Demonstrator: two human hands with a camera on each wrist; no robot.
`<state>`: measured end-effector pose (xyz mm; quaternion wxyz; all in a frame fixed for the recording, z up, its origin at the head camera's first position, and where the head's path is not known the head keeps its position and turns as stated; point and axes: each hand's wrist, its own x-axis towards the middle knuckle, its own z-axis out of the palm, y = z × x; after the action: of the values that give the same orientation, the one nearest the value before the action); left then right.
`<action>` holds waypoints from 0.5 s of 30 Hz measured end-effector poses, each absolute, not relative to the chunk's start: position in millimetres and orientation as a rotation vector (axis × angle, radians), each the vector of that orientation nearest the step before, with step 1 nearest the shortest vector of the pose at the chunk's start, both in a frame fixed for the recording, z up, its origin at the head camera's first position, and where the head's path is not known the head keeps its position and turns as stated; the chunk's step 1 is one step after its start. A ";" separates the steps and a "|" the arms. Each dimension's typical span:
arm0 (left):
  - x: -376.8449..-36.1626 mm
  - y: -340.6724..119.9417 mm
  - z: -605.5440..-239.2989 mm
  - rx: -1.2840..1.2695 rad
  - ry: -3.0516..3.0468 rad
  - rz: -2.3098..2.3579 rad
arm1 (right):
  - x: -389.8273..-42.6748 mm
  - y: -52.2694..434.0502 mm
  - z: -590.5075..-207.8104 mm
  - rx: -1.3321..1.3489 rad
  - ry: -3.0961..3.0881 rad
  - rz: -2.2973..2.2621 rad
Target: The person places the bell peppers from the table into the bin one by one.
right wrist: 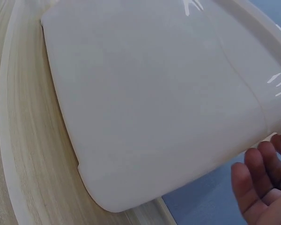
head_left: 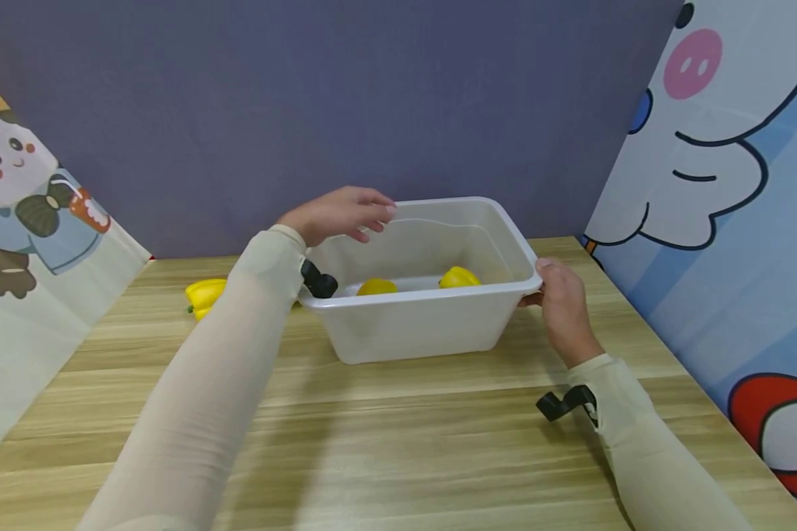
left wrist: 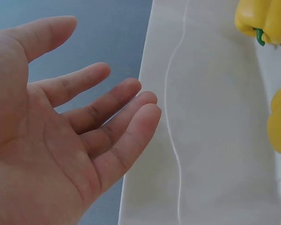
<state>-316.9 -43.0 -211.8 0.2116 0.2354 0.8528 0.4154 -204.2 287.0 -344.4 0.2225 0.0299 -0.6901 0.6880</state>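
A white plastic bin point(head_left: 418, 324) stands on the table with two yellow bell peppers inside, one pepper point(head_left: 459, 277) towards the right and another pepper point(head_left: 376, 286) nearer the left. My right hand point(head_left: 563, 306) grips the bin's rim at the right front corner, thumb above and fingers curled beneath. In the right wrist view the fingertips point(right wrist: 255, 161) show just under that rim. Over the bin's back left side hovers my left hand point(head_left: 345, 214), holding nothing. Its palm and spread, relaxed fingers point(left wrist: 126, 140) show in the left wrist view.
A third yellow bell pepper point(head_left: 204, 295) lies on the wooden table point(head_left: 405, 442) left of the bin, partly hidden by my left sleeve. Close behind the bin rises a grey-blue wall point(head_left: 345, 96). Cartoon-printed panels point(head_left: 697, 184) flank the table on both sides.
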 end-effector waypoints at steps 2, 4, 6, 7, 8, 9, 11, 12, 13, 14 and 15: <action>-316.2 -46.1 -210.4 0.656 2.368 1.167 | -204.4 286.5 -344.3 0.086 -1.879 1.912; -315.3 -48.2 -208.9 0.659 2.365 1.181 | -204.3 286.3 -344.1 0.090 -1.855 1.938; -314.9 -49.6 -207.7 0.656 2.364 1.187 | -204.2 286.7 -344.0 0.092 -1.848 1.971; -314.5 -49.9 -207.0 0.655 2.365 1.188 | -204.2 286.9 -343.9 0.089 -1.855 1.977; -314.2 -50.1 -206.5 0.653 2.368 1.187 | -204.2 287.2 -343.8 0.085 -1.866 1.980; -313.9 -50.4 -205.8 0.652 2.371 1.187 | -204.0 287.4 -343.5 0.082 -1.874 1.986; -313.6 -50.9 -204.2 0.653 2.379 1.187 | -204.0 288.0 -343.1 0.070 -1.883 2.001; -313.6 -51.3 -203.2 0.658 2.378 1.196 | -203.8 288.2 -342.6 0.065 -1.888 2.005; -313.2 -52.3 -201.8 0.664 2.379 1.202 | -203.6 288.3 -342.2 0.060 -1.899 2.000; -313.0 -53.5 -200.3 0.666 2.379 1.208 | -203.3 288.4 -341.7 0.060 -1.909 1.996; -312.7 -55.1 -198.7 0.669 2.378 1.217 | -203.1 288.6 -341.3 0.063 -1.918 1.994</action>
<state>-312.7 -55.1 -198.7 0.1925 0.2385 0.8474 0.4336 -203.1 288.6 -341.3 0.1862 0.0223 -0.6809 0.7080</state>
